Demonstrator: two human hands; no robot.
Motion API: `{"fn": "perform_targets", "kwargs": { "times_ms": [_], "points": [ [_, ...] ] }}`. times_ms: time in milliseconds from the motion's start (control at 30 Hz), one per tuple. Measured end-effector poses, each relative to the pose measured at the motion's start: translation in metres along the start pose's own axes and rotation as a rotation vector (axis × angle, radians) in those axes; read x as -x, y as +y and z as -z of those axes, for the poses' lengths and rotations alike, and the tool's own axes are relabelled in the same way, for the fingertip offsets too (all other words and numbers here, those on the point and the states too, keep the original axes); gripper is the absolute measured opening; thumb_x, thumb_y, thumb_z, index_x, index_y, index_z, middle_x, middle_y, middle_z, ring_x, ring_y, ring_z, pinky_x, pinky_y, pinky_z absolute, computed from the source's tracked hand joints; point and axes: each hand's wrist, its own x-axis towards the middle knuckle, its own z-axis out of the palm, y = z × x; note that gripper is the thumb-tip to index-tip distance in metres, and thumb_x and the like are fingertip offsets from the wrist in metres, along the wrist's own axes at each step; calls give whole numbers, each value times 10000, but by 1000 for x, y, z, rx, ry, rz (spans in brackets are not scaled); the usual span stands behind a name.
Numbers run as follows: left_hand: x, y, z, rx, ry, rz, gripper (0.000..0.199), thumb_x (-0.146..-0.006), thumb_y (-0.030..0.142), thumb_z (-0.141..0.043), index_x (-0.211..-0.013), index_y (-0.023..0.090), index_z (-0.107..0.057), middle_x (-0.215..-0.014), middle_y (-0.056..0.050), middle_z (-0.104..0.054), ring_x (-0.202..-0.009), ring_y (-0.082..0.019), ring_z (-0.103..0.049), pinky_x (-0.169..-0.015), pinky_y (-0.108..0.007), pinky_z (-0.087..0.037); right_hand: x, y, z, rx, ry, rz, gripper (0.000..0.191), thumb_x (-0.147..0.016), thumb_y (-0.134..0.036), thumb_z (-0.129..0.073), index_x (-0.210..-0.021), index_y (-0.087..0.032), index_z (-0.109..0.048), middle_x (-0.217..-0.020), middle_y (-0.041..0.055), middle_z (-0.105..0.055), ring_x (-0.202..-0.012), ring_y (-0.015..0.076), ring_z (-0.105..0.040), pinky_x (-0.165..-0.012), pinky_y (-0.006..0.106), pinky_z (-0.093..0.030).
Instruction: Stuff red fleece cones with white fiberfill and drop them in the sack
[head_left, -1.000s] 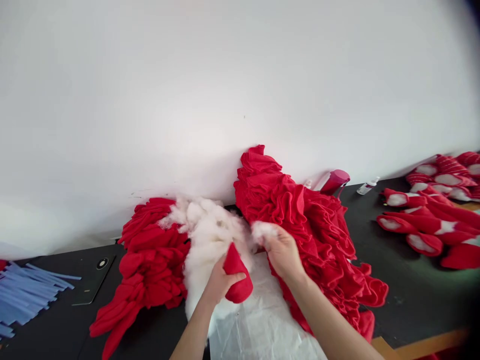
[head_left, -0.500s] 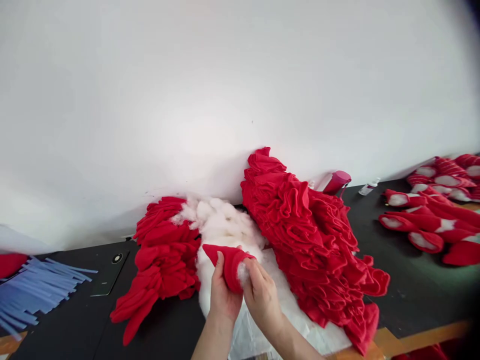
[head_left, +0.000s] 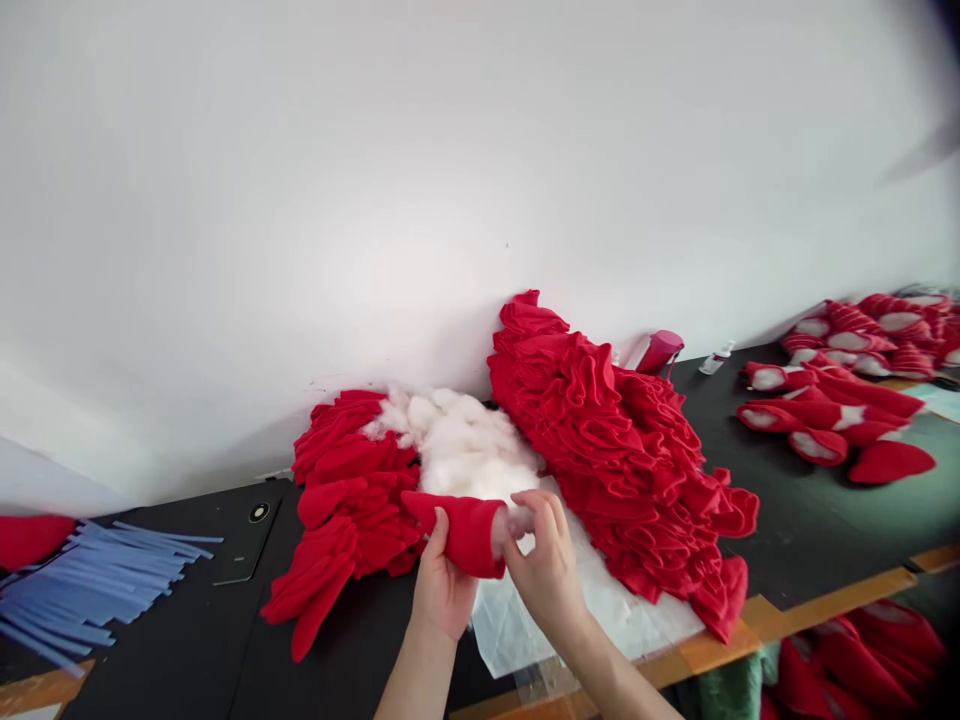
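While we grip red fleece cone [head_left: 465, 535] in left hand [head_left: 442, 585], right hand [head_left: 544, 565] pinches white fibre tuft [head_left: 517, 520] at cone's open mouth. Filling step, we judge; tuft calls for pushing deeper. Cone sits in front of white fibre heap [head_left: 457, 440], beside ruffled red fleece stack [head_left: 615, 450].
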Motion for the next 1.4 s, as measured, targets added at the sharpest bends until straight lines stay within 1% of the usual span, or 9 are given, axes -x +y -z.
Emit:
{"fn": "perform_targets", "kwargs": {
  "times_ms": [133,267,433,567,667,867,1100,1333,1400],
  "points": [
    [9,5,4,-15,7,-36,288,-936,321,-504,-1008,86,-652,-992,-157,-691,-903,-215,-665,-813,-306,-542,28,-24,1,24,-54,238,300,-870,-74,-427,-1100,-219,-553,-1065,102,-583,-990,213,-607,-818,338,-555],
    [21,-3,8,-87,-75,-101,231,-836,269,-670,-1045,172,-651,-983,-92,-687,-868,-184,-664,-810,-264,-529,31,-34,-5,-39,-126,239,318,-868,-50,-369,-993,-232,-598,-885,51,-606,-797,168,-628,-676,261,-566],
    [22,1,15,-140,-86,-92,336,-743,254,-766,-1042,160,-644,-1004,-104,-680,-906,-203,-659,-829,-288,-526,16,-33,-4,-72,90,22,257,-727,-106,-538,-951,-225,-584,-954,66,-558,-850,211,-583,-745,367,-542],
    [18,10,19,-252,-143,-107,434,-716,328,-790,-1074,151,-619,-1003,-102,-669,-962,-235,-637,-890,-336,-496,8,-23,-6,-426,-208,-381,255,-655,-142,-534,-899,-201,-576,-712,-6,-603,-599,161,-567,-532,274,-488],
    [20,10,20,-354,-118,-256,537,-706,384,-789,-1157,214,-554,-1066,-78,-621,-978,-228,-615,-818,-313,-504,6,-15,-11,-576,-153,-545,130,-634,-173,-546,-762,-195,-560,-636,-30,-587,-535,131,-531,-477,227,-422],
    [25,2,19,-742,-73,-525,367,-707,232,-752,-1019,199,-560,-974,-66,-616,-890,-217,-594,-773,-298,-472,20,-20,-22,-635,-108,-488,174,-645,-164,-559,-808,-211,-525,-683,-26,-588,-564,138,-545,-501,236,-443],
    [29,3,13,-1036,-49,-908,201,-667,40,-635,-706,227,-572,-726,6,-548,-711,-184,-523,-700,-253,-418,16,-12,-20,-289,-26,-198,224,-669,-118,-521,-868,-216,-551,-749,-5,-618,-648,160,-573,-594,269,-463],
    [28,-2,12,-820,-47,-539,228,-741,204,-608,-945,226,-508,-865,-23,-579,-742,-204,-573,-641,-298,-466,13,-3,-23,-507,40,-366,244,-612,-129,-492,-839,-215,-515,-683,-36,-560,-548,123,-498,-474,215,-388],
    [25,-5,13,-878,-28,-623,196,-734,201,-594,-916,221,-525,-870,-30,-569,-767,-211,-563,-676,-319,-463,23,-5,-24,-506,50,-375,271,-637,-135,-512,-895,-217,-518,-730,-27,-568,-584,132,-513,-508,228,-420]
  ]
}}
